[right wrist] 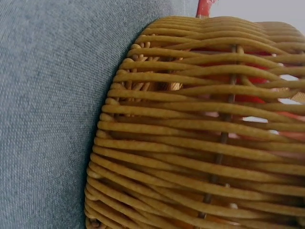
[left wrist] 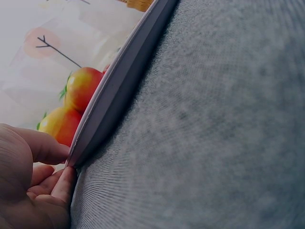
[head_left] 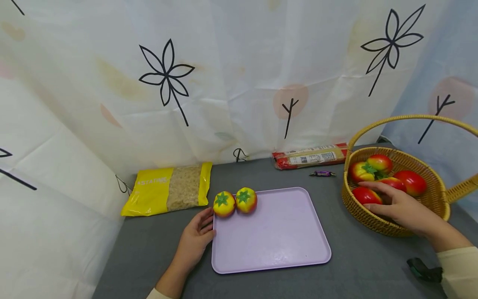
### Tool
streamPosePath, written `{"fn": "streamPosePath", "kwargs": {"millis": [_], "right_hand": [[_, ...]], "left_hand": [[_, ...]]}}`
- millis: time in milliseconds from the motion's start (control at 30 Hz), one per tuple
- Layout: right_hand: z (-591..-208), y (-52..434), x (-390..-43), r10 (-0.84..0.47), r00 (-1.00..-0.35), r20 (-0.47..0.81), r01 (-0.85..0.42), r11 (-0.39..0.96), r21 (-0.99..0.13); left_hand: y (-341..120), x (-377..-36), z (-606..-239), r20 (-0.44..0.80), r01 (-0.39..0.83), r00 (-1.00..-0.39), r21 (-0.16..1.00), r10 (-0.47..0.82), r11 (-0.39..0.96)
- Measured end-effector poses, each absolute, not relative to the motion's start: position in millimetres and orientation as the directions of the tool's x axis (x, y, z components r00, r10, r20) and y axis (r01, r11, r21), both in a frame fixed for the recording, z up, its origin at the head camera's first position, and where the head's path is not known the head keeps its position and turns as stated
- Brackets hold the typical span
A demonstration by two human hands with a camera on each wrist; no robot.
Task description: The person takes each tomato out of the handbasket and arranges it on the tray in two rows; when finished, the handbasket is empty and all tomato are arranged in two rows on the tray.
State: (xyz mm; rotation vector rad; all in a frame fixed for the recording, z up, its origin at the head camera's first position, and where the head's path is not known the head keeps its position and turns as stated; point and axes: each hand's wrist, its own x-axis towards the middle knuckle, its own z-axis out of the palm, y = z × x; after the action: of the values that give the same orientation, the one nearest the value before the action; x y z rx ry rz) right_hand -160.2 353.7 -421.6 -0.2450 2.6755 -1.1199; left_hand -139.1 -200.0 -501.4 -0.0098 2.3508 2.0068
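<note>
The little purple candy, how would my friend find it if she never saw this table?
Start at the lilac tray in the middle of the grey table, then look past its far right corner toward the curtain. The purple candy lies alone there, between the red noodle packet and the wicker basket, far smaller than both.

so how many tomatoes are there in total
7 visible: two on the tray at its far left corner, five in the basket under the right hand. More may be hidden beneath.

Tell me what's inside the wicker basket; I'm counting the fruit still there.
Five red-and-yellow tomatoes show inside the wicker basket. The right hand reaches over the rim onto them, covering part of the pile, so any fruit beneath it or deeper down cannot be seen.
</note>
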Motion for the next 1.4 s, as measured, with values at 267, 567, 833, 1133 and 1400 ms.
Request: {"fn": "streamPosePath", "kwargs": {"millis": [267,567,833,1133,1400], "right_hand": [[-425,360,-156,-0.263,-0.958,-0.110,-0.065,0.576,-0.815],[-421,356,-155,-0.156,-0.983,-0.098,-0.010,0.579,-0.815],[-427,362,-151,-0.179,-0.984,-0.002,-0.092,0.512,-0.854],[-426,360,-149,-0.139,-0.990,0.005,-0.072,0.481,-0.874],[-418,353,-149,-0.137,-0.990,-0.019,-0.055,0.519,-0.853]], "left_hand": [[-200,-139,-502,-0.042,-0.036,-0.999,0.986,0.030,0.161],[-202,-140,-504,-0.018,-0.010,-0.999,0.986,0.047,0.164],[-202,-140,-504,-0.027,-0.020,-0.999,0.987,0.044,0.162],[-201,-140,-504,-0.029,-0.022,-0.999,0.986,0.040,0.165],[-201,-140,-504,-0.032,-0.025,-0.999,0.986,0.038,0.164]]}}
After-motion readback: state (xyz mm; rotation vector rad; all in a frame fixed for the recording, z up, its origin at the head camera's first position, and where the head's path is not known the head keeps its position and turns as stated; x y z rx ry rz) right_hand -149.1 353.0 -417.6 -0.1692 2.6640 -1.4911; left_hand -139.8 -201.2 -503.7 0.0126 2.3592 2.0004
